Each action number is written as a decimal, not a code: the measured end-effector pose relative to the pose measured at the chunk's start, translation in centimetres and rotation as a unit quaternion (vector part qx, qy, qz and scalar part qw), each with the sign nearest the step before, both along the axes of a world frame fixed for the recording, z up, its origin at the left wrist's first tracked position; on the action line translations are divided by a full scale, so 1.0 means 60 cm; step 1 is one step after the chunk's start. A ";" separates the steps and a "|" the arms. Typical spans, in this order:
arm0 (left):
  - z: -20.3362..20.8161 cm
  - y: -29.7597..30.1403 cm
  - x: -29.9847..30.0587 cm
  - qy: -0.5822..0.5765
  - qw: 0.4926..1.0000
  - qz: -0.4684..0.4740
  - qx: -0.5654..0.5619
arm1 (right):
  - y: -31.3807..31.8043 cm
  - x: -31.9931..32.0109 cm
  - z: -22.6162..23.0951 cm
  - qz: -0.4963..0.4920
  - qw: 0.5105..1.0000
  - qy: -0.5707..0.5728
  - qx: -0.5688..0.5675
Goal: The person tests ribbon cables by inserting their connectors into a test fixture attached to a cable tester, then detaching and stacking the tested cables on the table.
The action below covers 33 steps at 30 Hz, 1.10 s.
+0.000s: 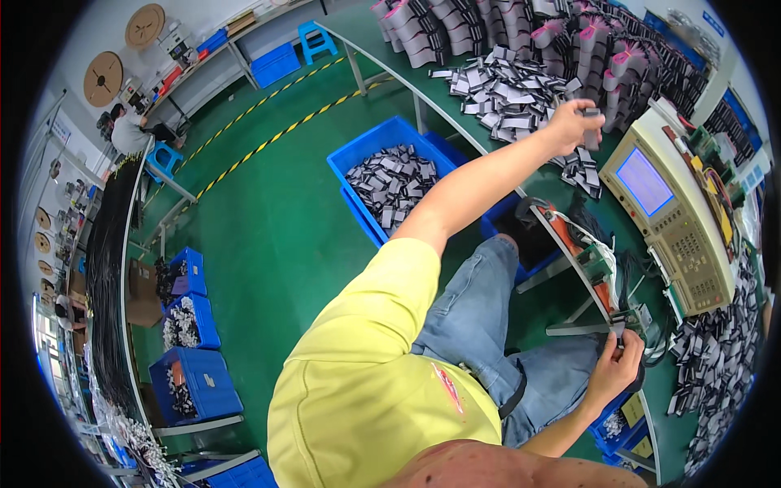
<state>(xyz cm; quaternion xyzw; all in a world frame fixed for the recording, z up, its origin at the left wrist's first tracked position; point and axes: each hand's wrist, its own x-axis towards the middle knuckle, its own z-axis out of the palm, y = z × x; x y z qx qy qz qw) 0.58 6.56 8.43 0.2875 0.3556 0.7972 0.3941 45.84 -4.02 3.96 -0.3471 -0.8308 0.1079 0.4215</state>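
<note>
My left hand (572, 126) is stretched out over the far part of the bench, closed on a short grey ribbon cable (591, 137) with dark ends. Just below and left of it lies a heap of similar ribbon cables (508, 91). At the near bench edge my right hand (616, 370) pinches another short ribbon cable (618, 329) by a small wired board (643, 315). Whether that cable is plugged into anything is hidden by the fingers. Between the hands stands a beige test instrument (695, 264) with a lit screen.
A blue bin (346, 167) of ribbon cables stands on the floor left of the bench. Bundled cables (492, 28) are stacked at the back. More loose cables (716, 366) lie right of the instrument. Another person (130, 130) sits far left, near a blue stool (316, 41) and black-yellow floor tape.
</note>
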 end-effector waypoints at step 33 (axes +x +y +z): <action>-0.105 -0.143 0.088 0.442 0.871 0.154 -0.148 | -0.082 0.066 0.032 0.055 0.993 -0.076 0.073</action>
